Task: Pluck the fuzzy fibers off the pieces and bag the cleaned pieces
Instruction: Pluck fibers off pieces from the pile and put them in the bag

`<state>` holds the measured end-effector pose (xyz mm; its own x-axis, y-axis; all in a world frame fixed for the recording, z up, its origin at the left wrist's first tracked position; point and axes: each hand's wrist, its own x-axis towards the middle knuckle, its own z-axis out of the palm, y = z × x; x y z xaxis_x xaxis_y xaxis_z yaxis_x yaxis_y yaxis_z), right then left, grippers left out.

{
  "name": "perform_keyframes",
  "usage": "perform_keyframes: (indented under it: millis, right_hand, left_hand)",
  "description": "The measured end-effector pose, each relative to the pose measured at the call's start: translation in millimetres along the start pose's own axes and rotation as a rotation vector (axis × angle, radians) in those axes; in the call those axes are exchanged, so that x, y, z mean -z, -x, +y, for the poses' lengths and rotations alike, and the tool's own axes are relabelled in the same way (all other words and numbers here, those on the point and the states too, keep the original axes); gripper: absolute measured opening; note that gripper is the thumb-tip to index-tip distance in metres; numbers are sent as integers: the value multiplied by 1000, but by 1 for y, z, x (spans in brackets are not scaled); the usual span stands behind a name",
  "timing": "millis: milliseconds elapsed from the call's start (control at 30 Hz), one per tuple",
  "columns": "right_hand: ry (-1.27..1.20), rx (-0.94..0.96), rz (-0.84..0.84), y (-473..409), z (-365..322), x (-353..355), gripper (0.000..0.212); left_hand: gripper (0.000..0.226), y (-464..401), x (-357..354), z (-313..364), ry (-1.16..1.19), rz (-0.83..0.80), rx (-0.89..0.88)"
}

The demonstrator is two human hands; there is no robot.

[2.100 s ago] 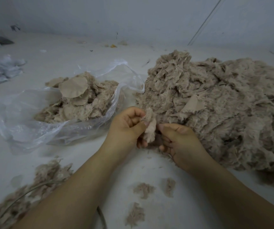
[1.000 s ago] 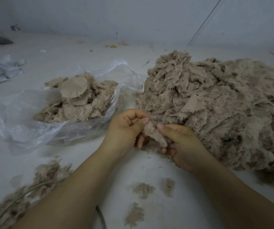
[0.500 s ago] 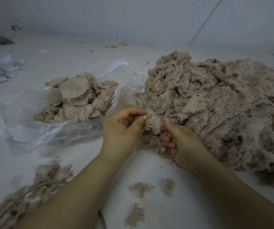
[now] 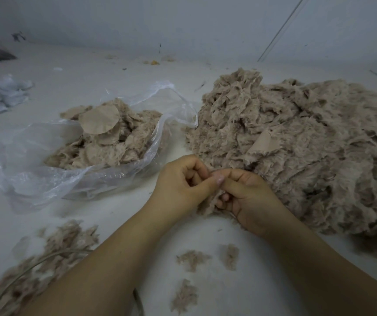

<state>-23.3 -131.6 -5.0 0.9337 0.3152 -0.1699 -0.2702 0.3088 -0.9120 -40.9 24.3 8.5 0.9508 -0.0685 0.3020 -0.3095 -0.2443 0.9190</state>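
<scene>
Plucking was the step: your left hand [image 4: 178,185] and right hand [image 4: 246,197] met fingertip to fingertip, both pinching one fuzzy piece [image 4: 208,205] beside the big pile [image 4: 297,156]. Next, I'd judge, you needed a clean pull, then the bag [image 4: 46,169].
</scene>
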Motion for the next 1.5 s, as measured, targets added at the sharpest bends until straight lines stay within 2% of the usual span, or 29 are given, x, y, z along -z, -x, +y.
perform_keyframes:
  millis: [67,167,300,433,533,633,700,800,900,1033,1133,1167,1233,1267,1367,1433,1500]
  right_hand:
    - [-4,11,-33,1,0,1,29]
    - [-21,19,-52,1,-1,1,31]
    - [-90,20,7,1,-2,-1,25]
    - [-70,13,8,1,-2,-1,36]
    - [-93,11,-18,-1,-1,0,32]
    - [-89,17,-30,-2,0,2,16]
    - [-76,21,-40,-2,1,3,13]
    - [-83,23,-42,-1,0,1,14]
    - [-114,17,10,0,-1,-1,17]
    - [-151,12,98,-1,-3,-2,28]
    - [-96,14,23,0,-3,-2,39]
    - [-54,13,2,1,-3,-1,37]
    - [5,11,-3,2,-3,-2,13]
    - [11,11,7,1,-2,-1,12]
    - [5,6,30,0,-3,-1,41]
    - [-14,10,31,1,-3,-1,46]
    - [-40,15,43,1,-3,-2,47]
  left_hand:
    - [32,-1,-1,-2,-11,-63,73]
    - [25,-1,-1,-2,4,-142,152]
    - [15,-4,5,-1,113,-100,266]
    - [28,-6,8,2,233,-51,369]
    - [24,-8,7,2,291,-10,429]
    - [21,-7,6,2,256,-62,389]
    - [31,-3,4,3,140,-112,326]
    - [16,-2,2,3,193,-107,341]
    - [25,-5,7,3,312,-77,421]
    - [31,-5,7,3,330,-52,424]
    - [33,-4,6,1,318,-39,394]
    - [32,-4,6,1,317,-38,386]
    - [30,-4,6,1,320,-36,380]
    - [30,-5,6,1,325,-32,383]
    - [34,-6,6,0,342,-20,402]
    - [37,-7,6,0,361,-47,420]
    - [34,-6,9,1,381,-139,422]
